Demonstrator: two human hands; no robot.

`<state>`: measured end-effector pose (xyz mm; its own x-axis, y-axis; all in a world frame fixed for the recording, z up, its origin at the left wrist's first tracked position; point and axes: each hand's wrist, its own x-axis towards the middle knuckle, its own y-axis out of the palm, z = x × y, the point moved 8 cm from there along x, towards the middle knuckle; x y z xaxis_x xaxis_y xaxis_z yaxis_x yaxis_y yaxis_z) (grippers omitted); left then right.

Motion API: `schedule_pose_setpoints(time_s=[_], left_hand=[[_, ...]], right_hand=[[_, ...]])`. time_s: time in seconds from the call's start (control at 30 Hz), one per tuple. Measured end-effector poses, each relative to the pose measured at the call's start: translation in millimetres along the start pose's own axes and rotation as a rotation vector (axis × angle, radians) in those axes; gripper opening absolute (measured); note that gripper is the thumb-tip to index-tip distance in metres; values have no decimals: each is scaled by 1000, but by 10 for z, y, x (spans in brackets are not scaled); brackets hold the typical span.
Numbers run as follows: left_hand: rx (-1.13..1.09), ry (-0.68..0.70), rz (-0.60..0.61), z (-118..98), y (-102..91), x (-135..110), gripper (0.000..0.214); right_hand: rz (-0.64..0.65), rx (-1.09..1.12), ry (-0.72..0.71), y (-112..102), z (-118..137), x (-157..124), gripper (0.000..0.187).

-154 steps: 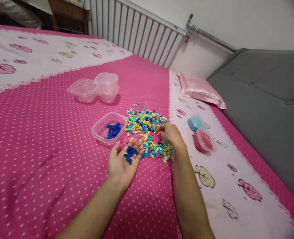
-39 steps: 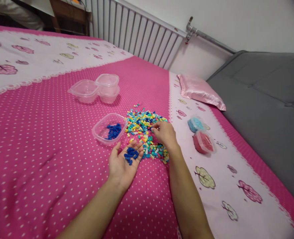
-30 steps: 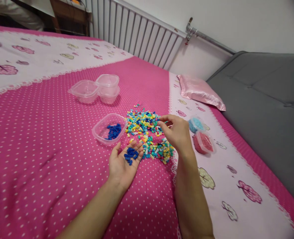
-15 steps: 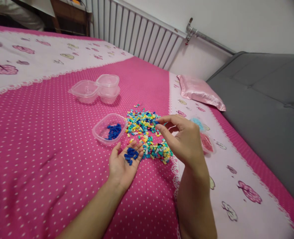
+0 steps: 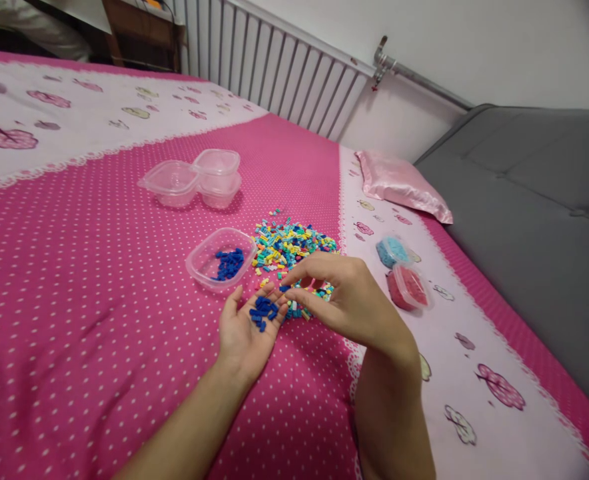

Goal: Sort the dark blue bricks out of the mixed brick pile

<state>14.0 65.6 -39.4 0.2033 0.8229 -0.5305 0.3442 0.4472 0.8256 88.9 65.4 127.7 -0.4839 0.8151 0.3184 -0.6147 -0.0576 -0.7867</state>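
My left hand (image 5: 244, 330) lies palm up with its fingers stretched out, carrying a small heap of blue toy bricks (image 5: 263, 312). Just above its fingertips, my right hand (image 5: 347, 297) pinches one blue toy brick (image 5: 283, 289) between thumb and index finger. Beyond both hands spreads a mixed pile of tiny toy bricks (image 5: 292, 243) in yellow, teal, green, white and other colours, its near part partly hidden by my right hand. A clear plastic tub (image 5: 194, 267) stands left of the pile, with more blue bricks (image 5: 229, 264) inside.
Several clear containers (image 5: 174, 179) stand farther back on the left. To the right are a tub of light blue pieces (image 5: 393, 251) and a tub of red pieces (image 5: 408, 288). A pink pillow (image 5: 402, 185) lies by the grey headboard (image 5: 524, 193); a radiator (image 5: 274, 67) lines the wall.
My right hand has moved left and nearer, from over the pile to my left fingertips, with a blue brick in its pinch. The red and light blue tubs show more fully.
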Motion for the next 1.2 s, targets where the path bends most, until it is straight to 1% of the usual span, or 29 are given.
schedule_pose_setpoints(time_s=[0.17,0.27,0.4,0.5,0.57,0.6,0.7,0.77,0.87,0.93,1.0,1.07,1.13,1.2], left_hand=[[-3,4,15,-7,10,-6,32],[-4,-3,-5,-3,-12,-9,32],[-7,-9,-16,0,-18,-10,33],[14,-10,-36,-1,-27,-14,35],[26,-10,-45,-3,-32,-19,35],[28,-10,-48,-4,-35,-21,35],[31,-15,-51,-1,-40,-22,35],[31,-20,-49,1,-39,-18,35],[26,-19,-44,-1,-36,-7,35],[22,-20,-45,0,-39,-2,35],[18,-20,-46,2,-43,-1,35],[18,-20,-42,3,-43,-3,35],[20,-20,-38,2,-41,-8,36],[22,-24,-41,3,-41,-13,36]], right_hand=[[-3,-14,2,7,-3,-1,12],[-15,-25,-1,-3,1,1,13],[-68,-53,34,-48,-55,15,14],[-150,-107,129,-99,-238,35,15],[-186,-174,224,-101,-440,55,17],[-185,-218,275,-81,-555,68,18],[-113,-341,420,67,-915,120,25],[-49,-389,469,217,-1106,164,30],[62,-399,415,493,-1242,244,36],[104,-399,380,618,-1278,271,37],[127,-394,398,662,-1308,265,36],[166,-374,456,651,-1337,227,34],[232,-358,517,614,-1348,172,33],[266,-359,569,544,-1341,122,32]])
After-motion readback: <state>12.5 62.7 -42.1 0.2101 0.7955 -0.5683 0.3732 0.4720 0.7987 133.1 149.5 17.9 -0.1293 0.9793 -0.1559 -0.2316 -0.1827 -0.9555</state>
